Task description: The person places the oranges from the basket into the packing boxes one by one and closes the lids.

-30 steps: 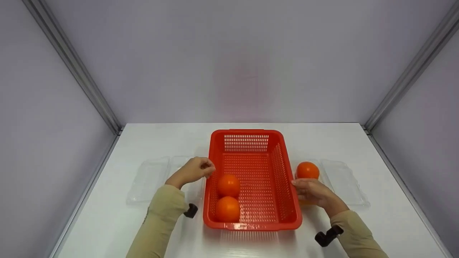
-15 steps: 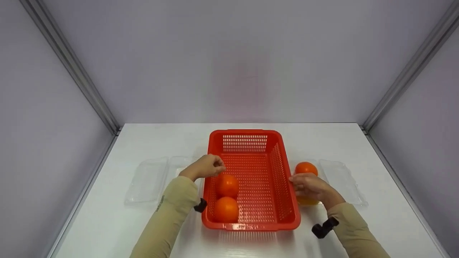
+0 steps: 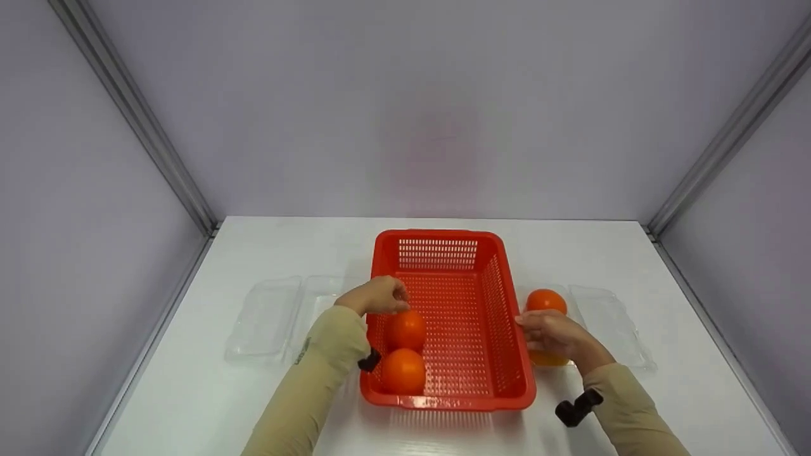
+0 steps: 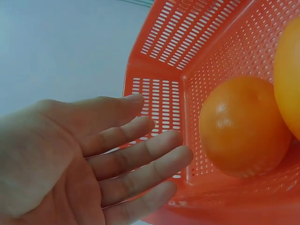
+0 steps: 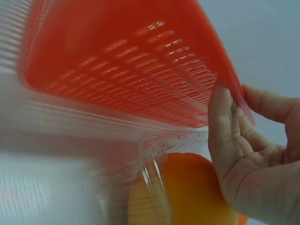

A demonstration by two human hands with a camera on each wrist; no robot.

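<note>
A red perforated basket point(image 3: 448, 402) stands in the middle of the table. Two oranges lie along its left side, a rear orange point(image 3: 407, 332) and a front orange point(image 3: 403, 372). My left hand point(image 3: 374, 296) hovers over the left rim, just behind the rear orange. In the left wrist view its fingers point(image 4: 140, 168) are extended, apart from the fruit and holding nothing. My right hand point(image 3: 552, 332) pinches the basket's right rim, thumb inside and fingers against the outer wall point(image 5: 140, 70). Beneath that hand, an orange point(image 5: 192, 187) sits in a clear plastic box point(image 5: 154, 180).
Right of the basket, another orange point(image 3: 546, 300) sits in the clear box, whose open lid point(image 3: 611, 326) lies flat to the right. A second clear box point(image 3: 266, 320) lies open left of the basket, partly behind the left forearm. Walls enclose the table's back and sides.
My left hand has moved rightward from the basket's left rim to above the rear orange. My right hand keeps its grip on the right rim. The oranges and basket stay put.
</note>
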